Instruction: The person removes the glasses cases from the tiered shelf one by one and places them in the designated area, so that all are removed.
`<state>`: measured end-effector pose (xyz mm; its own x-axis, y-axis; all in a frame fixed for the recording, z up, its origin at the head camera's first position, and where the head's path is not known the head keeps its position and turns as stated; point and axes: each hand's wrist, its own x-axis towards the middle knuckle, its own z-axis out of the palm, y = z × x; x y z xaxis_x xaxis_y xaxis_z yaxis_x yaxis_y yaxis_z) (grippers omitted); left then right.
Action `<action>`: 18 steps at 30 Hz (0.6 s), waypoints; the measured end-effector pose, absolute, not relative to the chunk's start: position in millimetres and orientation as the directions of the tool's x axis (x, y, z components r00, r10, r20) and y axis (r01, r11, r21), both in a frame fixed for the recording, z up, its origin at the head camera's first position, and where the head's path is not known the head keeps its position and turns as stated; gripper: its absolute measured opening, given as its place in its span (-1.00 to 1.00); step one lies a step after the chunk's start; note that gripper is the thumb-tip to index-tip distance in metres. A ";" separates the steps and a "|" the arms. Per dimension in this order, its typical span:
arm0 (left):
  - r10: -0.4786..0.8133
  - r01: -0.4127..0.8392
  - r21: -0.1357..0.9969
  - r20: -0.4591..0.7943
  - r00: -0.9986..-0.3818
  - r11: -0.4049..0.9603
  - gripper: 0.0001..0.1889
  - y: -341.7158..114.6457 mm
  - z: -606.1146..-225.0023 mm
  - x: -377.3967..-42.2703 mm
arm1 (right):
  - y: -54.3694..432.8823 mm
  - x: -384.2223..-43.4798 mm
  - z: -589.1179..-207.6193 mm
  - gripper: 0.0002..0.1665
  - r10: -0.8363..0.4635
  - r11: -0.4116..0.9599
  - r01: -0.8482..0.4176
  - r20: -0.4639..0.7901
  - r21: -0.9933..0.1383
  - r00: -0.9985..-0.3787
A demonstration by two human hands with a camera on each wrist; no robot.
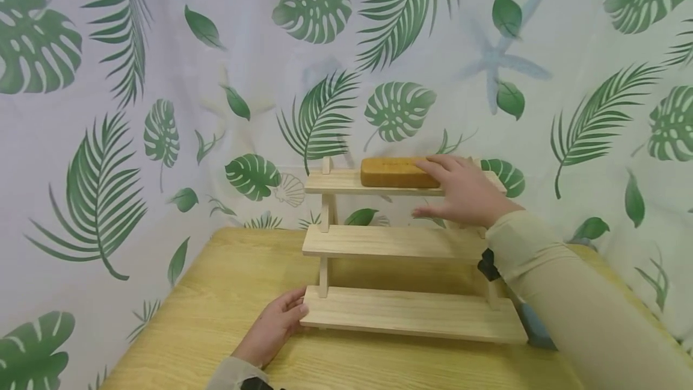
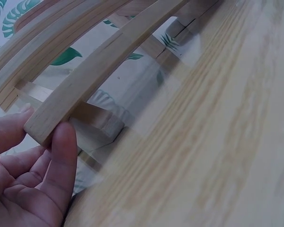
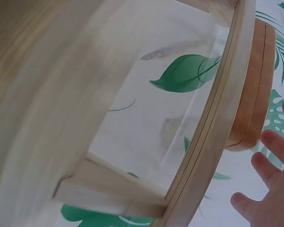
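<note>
A three-tier wooden shelf stand (image 1: 390,242) stands on the table. On its top tier lies an orange-brown, oblong block with rounded corners (image 1: 392,173); in the right wrist view a thin seam runs along the same block (image 3: 255,90). My right hand (image 1: 460,188) is at the block's right end, its fingers spread; in the right wrist view the fingertips (image 3: 261,163) are beside that end. My left hand (image 1: 273,327) holds the left end of the lowest tier. The left wrist view shows thumb and finger pinching that board's end (image 2: 49,120).
The stand rests on a wood-grain table (image 1: 216,294). Behind hangs a white curtain with green leaf prints (image 1: 400,110). A blue-grey thing (image 1: 536,324), partly hidden by the right sleeve, is at the stand's lower right.
</note>
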<state>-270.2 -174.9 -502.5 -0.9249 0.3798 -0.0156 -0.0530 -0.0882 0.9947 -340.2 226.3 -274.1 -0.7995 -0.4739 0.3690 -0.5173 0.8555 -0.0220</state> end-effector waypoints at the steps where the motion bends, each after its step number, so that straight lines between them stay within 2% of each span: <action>1: 0.380 -0.054 0.995 -0.017 -0.925 -0.087 -0.34 -174.6 -502.5 -270.0 | 223.5 -342.2 -272.3 0.25 -0.473 0.857 -0.515 0.361 -0.025 -0.804; 18: 0.387 -0.046 0.997 -0.020 -0.922 -0.058 -0.33 -174.0 -501.9 -268.3 | 185.4 -387.8 -267.6 0.22 -0.416 0.894 -0.446 0.301 -0.033 -0.858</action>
<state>-268.3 -174.0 -501.9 -0.9219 0.3870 -0.0198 -0.0459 -0.0584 0.9972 -387.8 185.4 -267.6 -0.8578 -0.4164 0.3012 -0.4459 0.8945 -0.0333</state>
